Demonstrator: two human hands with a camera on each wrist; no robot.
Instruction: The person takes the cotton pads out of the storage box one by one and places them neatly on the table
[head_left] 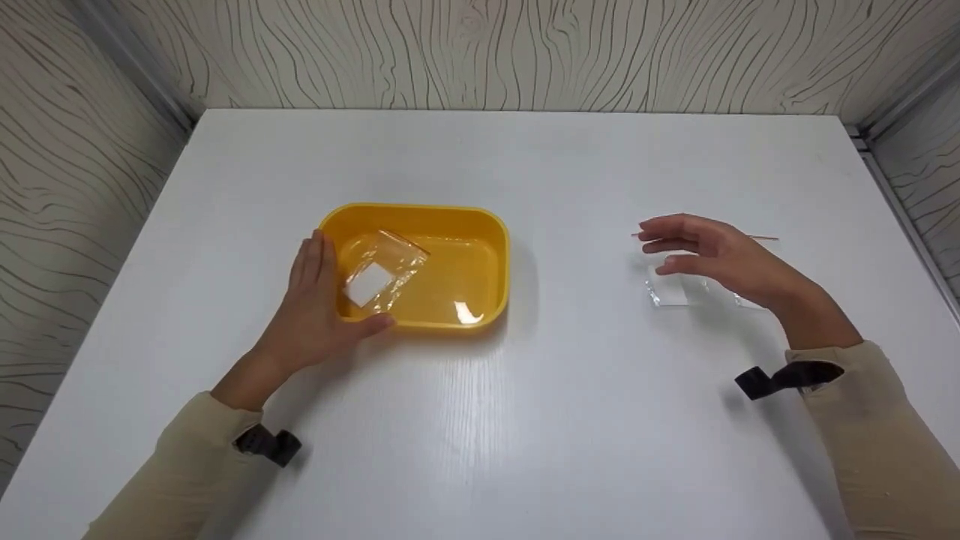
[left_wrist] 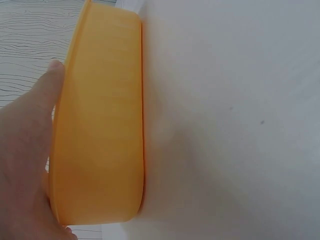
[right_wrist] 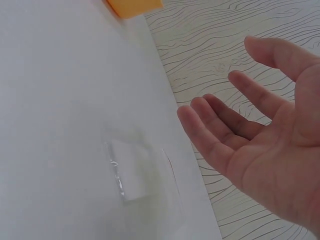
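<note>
A yellow plastic tub (head_left: 450,325) sits left of the table's middle. Inside it, toward the left, lies a clear zip bag (head_left: 401,255) with a white square in it. My left hand (head_left: 311,311) spans the tub's near left corner, its straight fingers along the left side and its thumb at the front rim. The left wrist view shows the tub's outer wall (left_wrist: 100,120) beside the thumb. My right hand (head_left: 720,259) hovers with relaxed fingers, holding nothing. Beneath it on the table, partly hidden, are another clear bag with a white square (head_left: 670,291) and a further bag edge (head_left: 748,302).
The white table (head_left: 450,427) carries the tub and the bags. Behind it rises a wall (head_left: 450,52) with a wood-grain pattern, and similar panels stand at both sides. Each wrist wears a dark strapped device (head_left: 787,377).
</note>
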